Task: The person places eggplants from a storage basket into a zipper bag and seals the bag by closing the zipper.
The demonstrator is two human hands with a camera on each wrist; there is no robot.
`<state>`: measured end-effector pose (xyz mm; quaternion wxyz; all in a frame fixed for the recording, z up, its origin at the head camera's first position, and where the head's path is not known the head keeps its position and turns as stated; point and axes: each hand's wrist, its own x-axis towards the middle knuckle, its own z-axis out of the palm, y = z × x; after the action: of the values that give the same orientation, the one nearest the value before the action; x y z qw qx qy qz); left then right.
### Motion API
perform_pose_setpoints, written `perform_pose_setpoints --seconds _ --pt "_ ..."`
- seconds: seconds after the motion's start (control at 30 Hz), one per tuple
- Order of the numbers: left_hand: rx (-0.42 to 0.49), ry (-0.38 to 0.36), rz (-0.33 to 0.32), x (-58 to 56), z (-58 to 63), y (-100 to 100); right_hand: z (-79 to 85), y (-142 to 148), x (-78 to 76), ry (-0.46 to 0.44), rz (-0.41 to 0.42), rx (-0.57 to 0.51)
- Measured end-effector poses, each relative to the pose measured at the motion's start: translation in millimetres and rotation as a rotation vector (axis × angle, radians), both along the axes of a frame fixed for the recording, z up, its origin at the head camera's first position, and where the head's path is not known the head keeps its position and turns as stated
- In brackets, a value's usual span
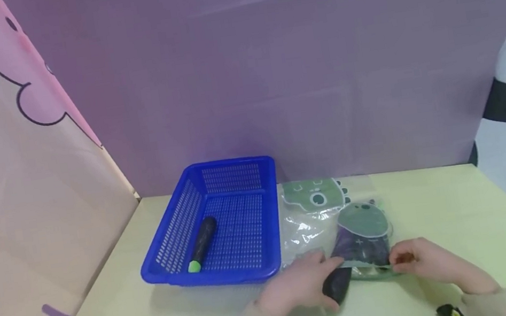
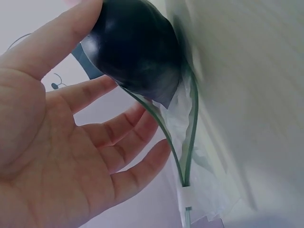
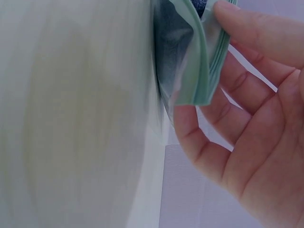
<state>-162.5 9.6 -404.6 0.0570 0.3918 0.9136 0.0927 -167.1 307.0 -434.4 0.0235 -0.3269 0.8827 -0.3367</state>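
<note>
Eggplant (image 1: pixel 336 287) was gripped between thumb and fingers of the left hand (image 1: pixel 299 282), lower right of centre; bag (image 1: pixel 364 222) corner was pinched by the right hand (image 1: pixel 424 261), farther right. Dark contents (image 1: pixel 360 246) were seen bagged; gripped eggplant was only partly inserted, mouth unsealed. Spare eggplant (image 1: pixel 203 243) was left unbagged in the basket (image 1: pixel 272 225), left of centre. Both hands were angled inward from the bottom edge, left palm turned bagward.
</note>
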Motion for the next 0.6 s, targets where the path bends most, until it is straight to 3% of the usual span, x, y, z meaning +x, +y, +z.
perform_pose_setpoints --seconds 0.37,0.6 --pt "0.022 -0.008 -0.023 -1.9 0.6 -2.6 1.0 -0.8 -0.3 0.005 0.003 -0.010" --pt "0.026 -0.031 -0.003 0.4 1.9 -4.5 1.3 -1.1 -0.2 -0.009 0.008 -0.016"
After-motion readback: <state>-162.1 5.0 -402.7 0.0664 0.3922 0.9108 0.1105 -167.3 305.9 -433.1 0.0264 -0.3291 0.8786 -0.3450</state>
